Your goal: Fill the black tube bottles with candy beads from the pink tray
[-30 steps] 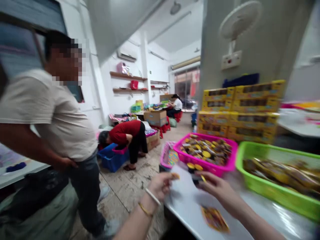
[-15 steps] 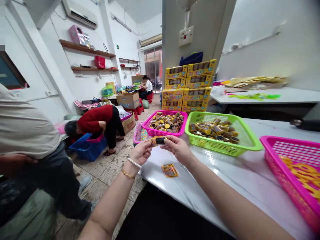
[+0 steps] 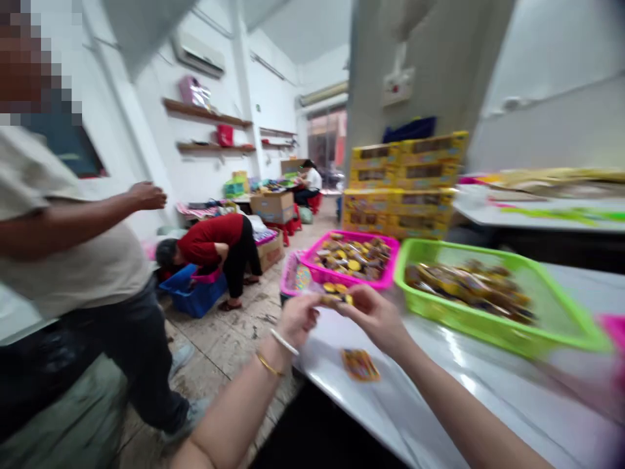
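Observation:
My left hand (image 3: 299, 319) and my right hand (image 3: 378, 318) meet over the near-left edge of the white table. Between their fingertips they pinch a small cylinder with a yellow printed label (image 3: 333, 299). Motion blur hides its details and how far the label wraps round it. White beads and a gold bangle circle my left wrist. Below the hands, a small pile of yellow-orange printed labels (image 3: 360, 365) lies on the table. Just beyond stands a pink basket (image 3: 394, 260) holding many similar small cylinders. To its right, a green basket (image 3: 469, 333) holds more.
Yellow boxes (image 3: 405, 185) are stacked behind the baskets. Part of another pink basket (image 3: 616, 332) shows at right. A person in a light shirt (image 3: 92, 247) stands at left; another in red (image 3: 212, 238) bends over a blue tub (image 3: 193, 296). Someone sits farther back.
The view has swung left, so the scene sits further right. Both hands still hold the cylinder, whose black side shows less. The standing person's forearm has come up.

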### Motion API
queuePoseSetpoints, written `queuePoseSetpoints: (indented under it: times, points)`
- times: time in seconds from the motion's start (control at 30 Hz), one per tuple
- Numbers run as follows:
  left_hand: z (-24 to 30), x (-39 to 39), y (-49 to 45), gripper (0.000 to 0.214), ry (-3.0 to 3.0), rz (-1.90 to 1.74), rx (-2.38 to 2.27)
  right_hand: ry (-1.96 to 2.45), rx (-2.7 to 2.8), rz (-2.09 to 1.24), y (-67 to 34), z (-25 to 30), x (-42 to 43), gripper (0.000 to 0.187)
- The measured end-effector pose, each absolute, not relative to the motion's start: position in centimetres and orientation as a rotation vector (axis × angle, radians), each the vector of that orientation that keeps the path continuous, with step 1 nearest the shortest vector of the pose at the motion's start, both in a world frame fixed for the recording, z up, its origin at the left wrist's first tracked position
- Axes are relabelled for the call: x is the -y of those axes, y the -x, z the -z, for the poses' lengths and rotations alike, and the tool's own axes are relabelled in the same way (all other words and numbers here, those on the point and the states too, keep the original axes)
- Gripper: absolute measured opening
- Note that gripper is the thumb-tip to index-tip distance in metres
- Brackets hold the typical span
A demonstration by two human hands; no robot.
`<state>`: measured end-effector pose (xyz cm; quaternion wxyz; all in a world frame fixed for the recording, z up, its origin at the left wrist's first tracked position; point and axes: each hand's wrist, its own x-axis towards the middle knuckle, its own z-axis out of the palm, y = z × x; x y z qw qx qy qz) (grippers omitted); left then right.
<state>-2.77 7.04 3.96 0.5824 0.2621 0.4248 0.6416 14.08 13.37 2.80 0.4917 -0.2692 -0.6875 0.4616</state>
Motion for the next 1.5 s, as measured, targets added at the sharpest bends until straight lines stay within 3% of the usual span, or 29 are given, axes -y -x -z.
queuePoseSetpoints:
  times: [0.2, 0.33, 0.47, 0.7, 0.9, 1.07, 1.27, 1.37, 1.5]
  points:
    - [-3.9, -6.0, 3.8, 0.056, -0.826, -1.449, -0.975, 0.562, 1.758, -1.105, -13.9, -2.6, -13.4, 0.047]
    - [-3.2, -5.3, 4.2, 0.046, -0.983, -1.433, -0.984, 0.504, 1.860, -1.011, -13.5, -2.8, -11.8, 0.032]
    - [-2.1, -5.5, 4.3, 0.039, -0.990, -1.460, -1.002, 0.515, 1.898, -1.009, -13.1, -1.8, -11.5, 0.036]
    - [-1.0, -5.9, 6.3, 0.052, -1.101, -1.369, -1.096, 0.563, 1.852, -1.006, -12.8, -0.4, -11.3, 0.033]
    - [-0.7, -6.2, 6.8, 0.036, -1.308, -1.419, -1.146, 0.798, 1.554, -1.587, -11.6, 0.6, -11.5, 0.041]
    - [-0.8, -5.9, 6.6, 0.050, -1.379, -1.374, -1.082, 0.781, 1.416, -1.866, -11.7, 0.5, -11.9, 0.039]
    - [-0.2, -5.6, 6.4, 0.052, -1.146, -1.268, -1.006, 0.600, 1.606, -1.739, -12.9, -0.4, -11.9, 0.044]
    - [-0.2, -5.7, 6.0, 0.060, -1.066, -1.219, -0.981, 0.502, 1.635, -1.590, -12.9, -0.4, -12.0, 0.029]
    - [-0.2, -6.1, 5.3, 0.064, -0.966, -1.211, -0.954, 0.485, 1.571, -1.504, -12.5, -0.3, -11.8, 0.029]
